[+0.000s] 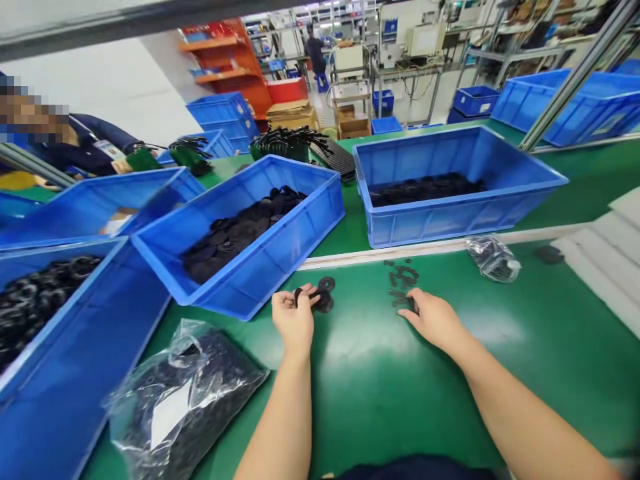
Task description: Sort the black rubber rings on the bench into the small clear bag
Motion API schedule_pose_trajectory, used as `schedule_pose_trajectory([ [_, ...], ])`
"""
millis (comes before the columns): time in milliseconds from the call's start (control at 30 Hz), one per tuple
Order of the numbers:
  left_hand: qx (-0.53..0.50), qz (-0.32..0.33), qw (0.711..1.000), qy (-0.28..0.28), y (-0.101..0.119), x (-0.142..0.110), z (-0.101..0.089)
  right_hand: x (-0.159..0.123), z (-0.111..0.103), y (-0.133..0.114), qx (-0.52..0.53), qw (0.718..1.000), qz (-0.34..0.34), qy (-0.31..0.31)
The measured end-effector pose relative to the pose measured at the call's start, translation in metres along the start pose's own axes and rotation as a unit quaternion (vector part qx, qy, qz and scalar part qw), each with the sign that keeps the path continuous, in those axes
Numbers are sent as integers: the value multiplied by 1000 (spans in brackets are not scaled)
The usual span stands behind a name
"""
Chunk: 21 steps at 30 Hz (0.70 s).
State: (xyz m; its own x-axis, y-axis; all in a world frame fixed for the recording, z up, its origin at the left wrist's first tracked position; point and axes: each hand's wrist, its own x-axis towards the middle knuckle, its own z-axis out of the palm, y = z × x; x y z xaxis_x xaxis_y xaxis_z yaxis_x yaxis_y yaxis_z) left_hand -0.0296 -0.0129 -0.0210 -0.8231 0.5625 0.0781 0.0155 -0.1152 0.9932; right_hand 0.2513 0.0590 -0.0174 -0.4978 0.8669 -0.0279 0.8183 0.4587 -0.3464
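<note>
My left hand (295, 312) is closed on a black disc (299, 293), its fingers curled beside more black discs (327, 284) on the green tabletop. Across from it, my right hand (434, 319) reaches into a loose spread of small black parts (404, 275). Its thumb and fingers are bent around something dark, mostly hidden by the fingers; I cannot make out its kind. Behind my left hand, a blue bin (295, 250) holds many flat black discs (225, 240).
A second blue bin (460, 217) with black pieces stands behind a white strip (370, 256). Clear bags of dark parts lie at left (195, 393) and right (494, 259). Rings (45, 293) fill the left bin. White foam sheets (607, 260) border the right. Another person (95, 143) works at far left.
</note>
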Motion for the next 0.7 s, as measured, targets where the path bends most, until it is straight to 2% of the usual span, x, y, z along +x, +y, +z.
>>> schedule_pose_trajectory([
  [67, 111, 73, 991, 3, 2, -3, -5, -2, 8, -2, -4, 998, -48, 39],
  [167, 320, 147, 935, -34, 4, -11, -5, -3, 28, 1, 2, 988, -104, 116],
  [267, 440, 121, 885, -91, 1, -14, -2, 2, 45, 12, 29, 981, -113, 153],
  [333, 468, 91, 872, -113, 0, -14, -1, 3, 48, 17, 25, 982, -102, 158],
  [433, 451, 77, 881, -120, -1, -14, -1, 2, 46, 18, -2, 983, -92, 159],
  [567, 319, 60, 937, -129, -3, -21, 6, 1, 45, 13, -17, 979, -108, 175],
  [633, 216, 16, 966, -142, -5, -31, 15, 1, 48, 11, -16, 975, -121, 185],
  [700, 106, -69, 978, -167, -7, -45, 24, 2, 51, 10, -12, 972, -132, 194],
])
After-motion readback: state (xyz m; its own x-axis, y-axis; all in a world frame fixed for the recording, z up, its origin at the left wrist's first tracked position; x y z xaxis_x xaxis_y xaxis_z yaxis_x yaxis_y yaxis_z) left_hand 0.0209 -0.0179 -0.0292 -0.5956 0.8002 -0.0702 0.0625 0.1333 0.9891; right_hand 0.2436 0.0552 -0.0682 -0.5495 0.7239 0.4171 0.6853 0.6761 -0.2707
